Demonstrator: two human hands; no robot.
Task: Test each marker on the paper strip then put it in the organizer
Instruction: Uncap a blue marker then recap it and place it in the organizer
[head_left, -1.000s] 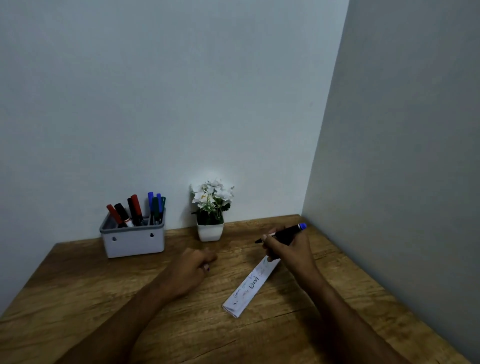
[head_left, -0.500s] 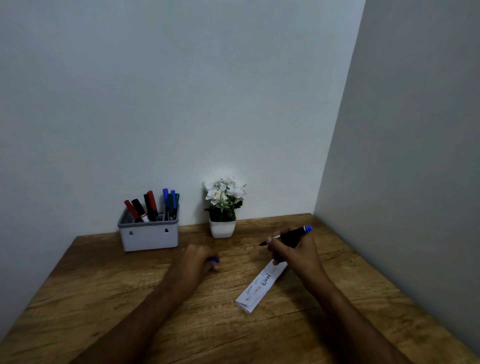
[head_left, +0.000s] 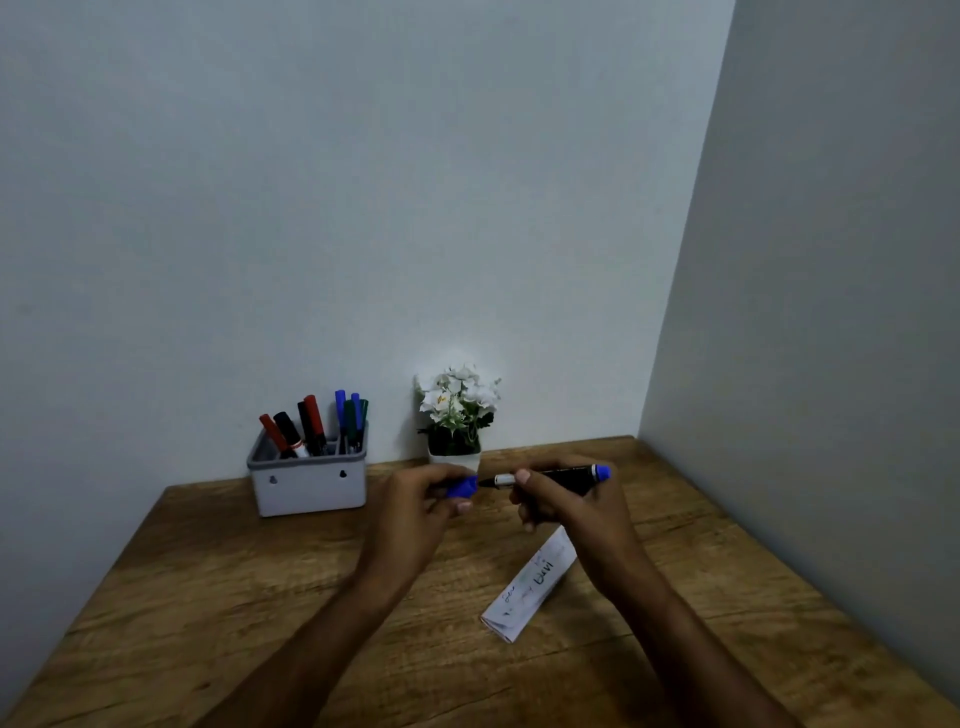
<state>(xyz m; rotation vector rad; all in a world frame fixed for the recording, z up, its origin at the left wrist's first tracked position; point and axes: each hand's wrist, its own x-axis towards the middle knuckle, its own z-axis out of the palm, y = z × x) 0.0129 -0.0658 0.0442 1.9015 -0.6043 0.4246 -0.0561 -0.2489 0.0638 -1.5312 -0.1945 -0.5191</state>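
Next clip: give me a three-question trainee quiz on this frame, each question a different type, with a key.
1. True or false: the blue cap is already on the marker.
2. Multiple choice: where does the paper strip lie? A) in the organizer B) flat on the table, below the right hand C) pinched in the left hand
3. Fill in: between the organizer and the right-hand wall stands a white pot with ____.

Key: 1. False: the left hand holds the cap just off the marker's bare tip. 2. B. 3. white flowers.
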